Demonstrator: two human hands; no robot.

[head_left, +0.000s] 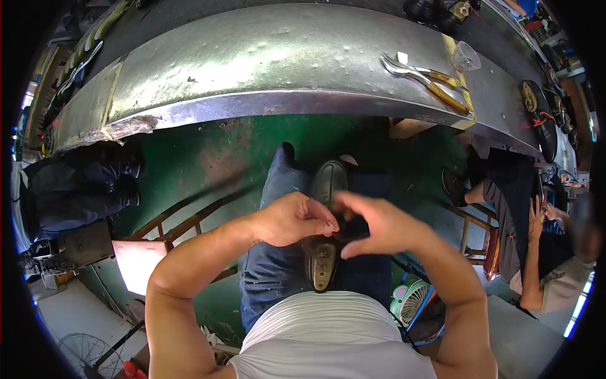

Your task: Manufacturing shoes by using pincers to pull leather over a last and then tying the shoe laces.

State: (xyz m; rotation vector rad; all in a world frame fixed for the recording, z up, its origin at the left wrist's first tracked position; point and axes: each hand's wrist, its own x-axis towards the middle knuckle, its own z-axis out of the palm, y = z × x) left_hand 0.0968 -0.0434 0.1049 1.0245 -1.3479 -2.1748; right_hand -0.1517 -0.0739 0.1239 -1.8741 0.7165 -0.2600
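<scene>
A black shoe [329, 183] lies lengthwise on my lap, its toe pointing away from me. At its near end a brownish-gold last [323, 265] with small holes shows in the opening. My left hand [295, 219] is over the middle of the shoe, thumb and fingertips pinched together; whatever they hold is too small to make out. Just to the right, my right hand [380, 225] has its thumb and fingers apart, slightly smeared by motion, with nothing visible in it. Both hands hide the shoe's middle part.
Across the front runs a metal-topped bench [252, 60]. On it lie two yellow-handled pincers [435, 85] beside a clear plastic cup [465, 57]. A co-worker [536, 252] sits at the right, another person's dark-trousered legs [82, 183] at the left. A small green fan [410, 300] stands by my right side.
</scene>
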